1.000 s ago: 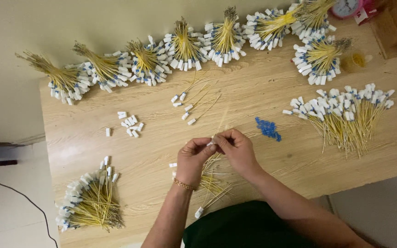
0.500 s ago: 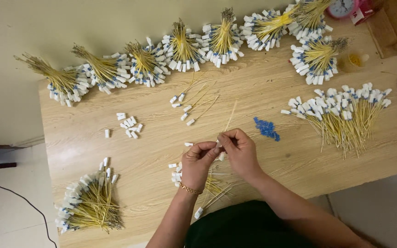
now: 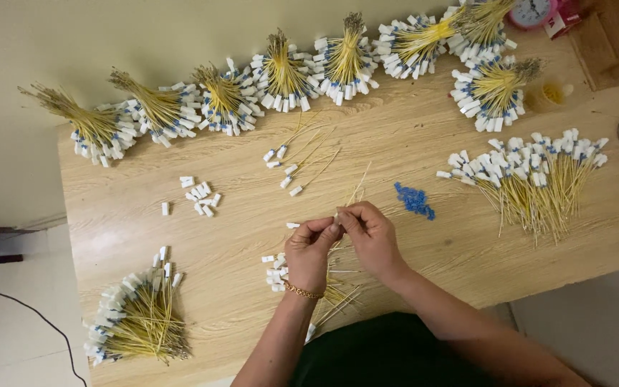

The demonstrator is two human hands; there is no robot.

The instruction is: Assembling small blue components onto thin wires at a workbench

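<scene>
Two bare hands meet over the pale wooden surface, fingertips pinched together. The left hand and right hand both close their fingers on a thin yellow wire that runs up and away from the fingertips; whether a white plastic connector sits between the fingers I cannot tell. Just below the fingers lies a loose heap of yellow wires, with small white connectors just left of the left hand. A little pile of blue plastic pieces lies near the right hand's fingers. Bound bundles of yellow wires with white connectors stand well beyond the fingers.
</scene>
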